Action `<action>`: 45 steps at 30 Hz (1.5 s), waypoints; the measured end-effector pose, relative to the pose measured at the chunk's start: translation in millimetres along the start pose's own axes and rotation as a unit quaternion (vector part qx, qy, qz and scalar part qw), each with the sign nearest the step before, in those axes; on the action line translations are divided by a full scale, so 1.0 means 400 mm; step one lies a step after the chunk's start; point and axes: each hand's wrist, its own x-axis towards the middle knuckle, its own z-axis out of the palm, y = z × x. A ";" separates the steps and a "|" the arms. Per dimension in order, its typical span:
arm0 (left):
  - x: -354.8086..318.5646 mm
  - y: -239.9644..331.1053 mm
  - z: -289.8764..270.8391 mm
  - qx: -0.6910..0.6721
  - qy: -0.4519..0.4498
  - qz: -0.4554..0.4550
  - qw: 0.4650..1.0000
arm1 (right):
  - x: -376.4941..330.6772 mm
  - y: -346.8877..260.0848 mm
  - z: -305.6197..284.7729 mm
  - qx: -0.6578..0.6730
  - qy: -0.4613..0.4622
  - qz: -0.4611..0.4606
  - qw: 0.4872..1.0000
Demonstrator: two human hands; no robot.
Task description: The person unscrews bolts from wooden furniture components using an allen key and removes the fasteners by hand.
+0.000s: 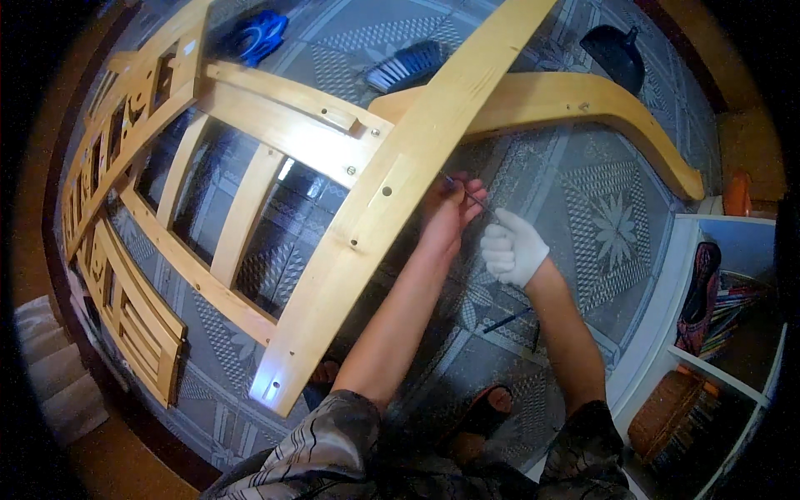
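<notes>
A light wooden chair frame (pixel 350 242), with slats and a long curved side rail, lies before me on the floor. My left hand (pixel 447 210) is bare, its fingers closed round the front part of a thin dark metal rod (pixel 477 203) just beside the rail's right edge. The rod's tip meets or passes behind that edge; I cannot tell which. My right hand (pixel 512 248), in a white glove, grips the rod's other end, and its fingers hide that end. Bolt heads (pixel 351 170) and dark holes show in the wood.
A dark slim tool (pixel 507 320) lies on the patterned floor by my right forearm. Beyond the frame are a brush (pixel 407 68), a blue object (pixel 260 37) and a black dustpan (pixel 615 57). At right stands a white shelf (pixel 667 367) holding pencils and a woven basket.
</notes>
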 end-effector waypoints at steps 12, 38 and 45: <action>-0.011 0.003 0.018 -0.003 0.020 0.019 1.000 | 0.050 0.053 0.026 0.020 0.076 -0.201 0.976; 0.002 0.010 0.032 -0.048 0.002 -0.010 0.999 | -0.020 0.034 0.020 -0.733 0.283 -0.382 0.487; 0.009 0.009 0.027 -0.048 -0.002 -0.008 0.999 | -0.027 0.003 -0.005 -0.446 0.210 -0.209 0.845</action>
